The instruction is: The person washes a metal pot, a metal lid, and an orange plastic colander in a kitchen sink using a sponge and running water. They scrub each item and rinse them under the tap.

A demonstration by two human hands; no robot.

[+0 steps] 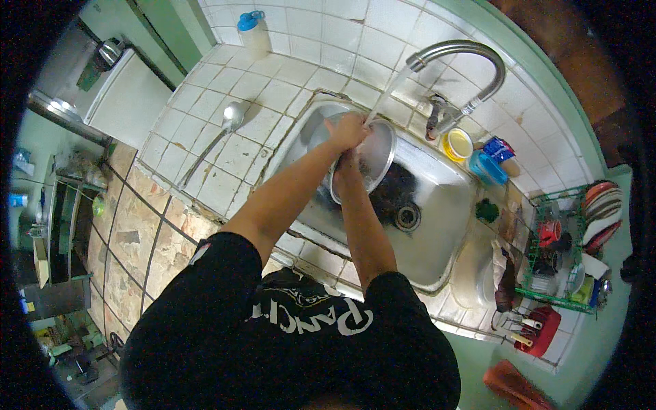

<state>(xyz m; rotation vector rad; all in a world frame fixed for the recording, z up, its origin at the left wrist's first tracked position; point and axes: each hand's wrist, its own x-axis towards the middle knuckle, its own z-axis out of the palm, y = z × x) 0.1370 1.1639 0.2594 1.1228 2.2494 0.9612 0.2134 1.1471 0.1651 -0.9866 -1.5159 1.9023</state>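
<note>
A round metal pot (pixel 382 154) is tilted on its side in the left part of the steel sink (pixel 435 246), its mouth towards the right. Across the pot's upper rim lies my left hand (pixel 351 130), thumb raised, gripping it. My right hand (pixel 349 163) reaches into the mouth of the pot just below; its fingers are hidden behind the left hand. Water (pixel 388 97) runs from the curved faucet (pixel 461 47) onto the pot beside my left fingers. A dark area (pixel 392 187) shows below the pot near the drain (pixel 408 217); I cannot tell what it is.
On the tiled counter at left lie a large metal spoon (pixel 233 115) and a blue-capped bottle (pixel 253 36). Behind the sink stand a yellow tub (pixel 457 145) and a blue container (pixel 488 168). A green wire dish rack (pixel 556 297) holds dishes at right.
</note>
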